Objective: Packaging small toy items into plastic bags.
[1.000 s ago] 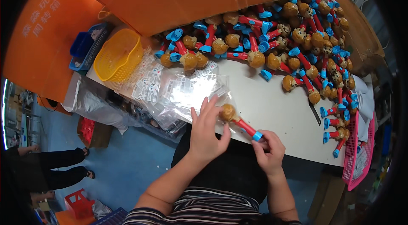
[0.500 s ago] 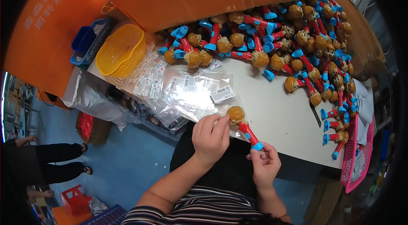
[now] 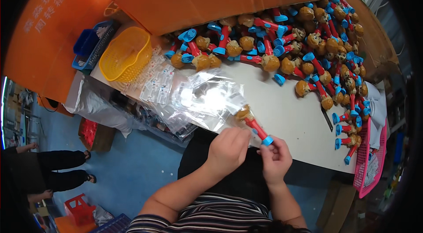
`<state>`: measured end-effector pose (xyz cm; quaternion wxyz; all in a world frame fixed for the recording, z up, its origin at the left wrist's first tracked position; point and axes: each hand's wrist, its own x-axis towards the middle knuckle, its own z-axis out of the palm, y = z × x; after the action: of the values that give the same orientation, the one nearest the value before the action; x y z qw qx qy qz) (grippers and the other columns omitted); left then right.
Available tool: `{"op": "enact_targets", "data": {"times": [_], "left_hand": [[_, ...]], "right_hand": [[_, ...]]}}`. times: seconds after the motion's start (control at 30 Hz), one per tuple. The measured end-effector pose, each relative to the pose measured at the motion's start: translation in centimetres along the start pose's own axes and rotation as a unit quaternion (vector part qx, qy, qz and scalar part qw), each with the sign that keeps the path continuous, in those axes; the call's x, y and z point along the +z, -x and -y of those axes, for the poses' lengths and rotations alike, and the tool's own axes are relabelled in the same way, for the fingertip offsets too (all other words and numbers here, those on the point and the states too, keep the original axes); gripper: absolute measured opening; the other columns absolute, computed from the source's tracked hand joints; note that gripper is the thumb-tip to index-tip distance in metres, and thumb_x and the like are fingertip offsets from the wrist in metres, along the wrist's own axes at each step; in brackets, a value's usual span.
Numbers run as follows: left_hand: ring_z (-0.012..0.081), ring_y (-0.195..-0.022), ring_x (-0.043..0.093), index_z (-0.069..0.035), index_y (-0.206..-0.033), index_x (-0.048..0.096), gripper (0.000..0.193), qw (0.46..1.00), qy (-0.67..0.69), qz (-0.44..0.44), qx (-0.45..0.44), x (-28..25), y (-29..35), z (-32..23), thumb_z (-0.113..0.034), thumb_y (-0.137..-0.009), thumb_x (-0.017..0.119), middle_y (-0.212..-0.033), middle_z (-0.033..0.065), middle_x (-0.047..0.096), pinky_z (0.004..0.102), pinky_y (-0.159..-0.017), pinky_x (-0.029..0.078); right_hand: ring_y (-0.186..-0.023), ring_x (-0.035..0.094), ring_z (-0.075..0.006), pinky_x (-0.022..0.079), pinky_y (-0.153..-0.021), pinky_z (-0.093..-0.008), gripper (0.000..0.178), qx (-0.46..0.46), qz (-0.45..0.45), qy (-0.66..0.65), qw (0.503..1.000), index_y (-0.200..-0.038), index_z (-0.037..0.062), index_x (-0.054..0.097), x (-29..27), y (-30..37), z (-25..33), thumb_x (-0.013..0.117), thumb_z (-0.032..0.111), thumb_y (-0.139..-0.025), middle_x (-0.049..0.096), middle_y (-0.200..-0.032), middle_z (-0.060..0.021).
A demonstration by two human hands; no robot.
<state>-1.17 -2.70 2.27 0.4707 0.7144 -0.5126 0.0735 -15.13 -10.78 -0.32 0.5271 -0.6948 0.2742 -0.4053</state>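
The toy figure (image 3: 256, 128) lies tilted above the near edge of the counter (image 3: 286, 118), its round brown head pointing up and to the left, its red body in the middle and its blue base at the lower right. Clear film (image 3: 235, 101) overlaps the head.

The hands are apart, one on each side of the figure. The right hand (image 3: 276, 158) clamps the blue base between thumb and fingers. The left hand (image 3: 229, 149) is beside the body, fingers curled together at the edge of the film; whether they pinch it cannot be told.

Clear bags (image 3: 207, 96), bright with glare, lie flat beyond the left hand. Printed sheets (image 3: 158, 85) lie to their left, adjoining a yellow basket (image 3: 132, 72). A dark blue tray (image 3: 86, 42) is located beyond the basket.

A heap of similar figures (image 3: 269, 62) covers the far and right areas of the counter, in front of an orange carton (image 3: 198, 1). A dark flat strip (image 3: 327, 120) lies near the heap. A pink basket (image 3: 381, 175) is positioned at the right end. A red stool (image 3: 80, 211) stands on the blue floor (image 3: 141, 167) at lower left.
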Motion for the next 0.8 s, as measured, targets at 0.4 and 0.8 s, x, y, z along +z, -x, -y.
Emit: {"op": "enact_targets", "data": {"times": [0.4, 0.8], "left_hand": [[0.0314, -0.074, 0.062, -0.001, -0.09, 0.065, 0.017, 0.998, 0.06, -0.007, -0.028, -0.3, 0.7, -0.7, 0.003, -0.075, 0.071, -0.082, 0.0128, 0.064, 0.0375, -0.068, 0.051], [0.0316, -0.076, 0.058, -0.002, -0.089, 0.062, 0.017, 0.994, 0.003, -0.044, -0.098, -1.2, 3.9, 2.4, 0.004, -0.075, 0.069, -0.084, 0.0116, 0.059, 0.039, -0.069, 0.047]], "right_hand": [[-0.093, 0.051, -0.024, 0.042, -0.074, -0.0308, 0.034, -0.136, -0.013, 0.237, 0.962, -0.097, 0.0037, 0.072, 2.2, -1.2, -0.3, 0.079, 0.001, -0.065, 0.048, -0.118, -0.0135], [-0.08, 0.059, -0.0216, 0.05, -0.072, -0.0308, 0.034, -0.073, 0.035, 0.198, 0.977, -0.081, 0.0005, 0.059, 4.2, -3.0, -1.1, 0.087, 0.008, -0.063, 0.061, -0.101, -0.0138]]}}
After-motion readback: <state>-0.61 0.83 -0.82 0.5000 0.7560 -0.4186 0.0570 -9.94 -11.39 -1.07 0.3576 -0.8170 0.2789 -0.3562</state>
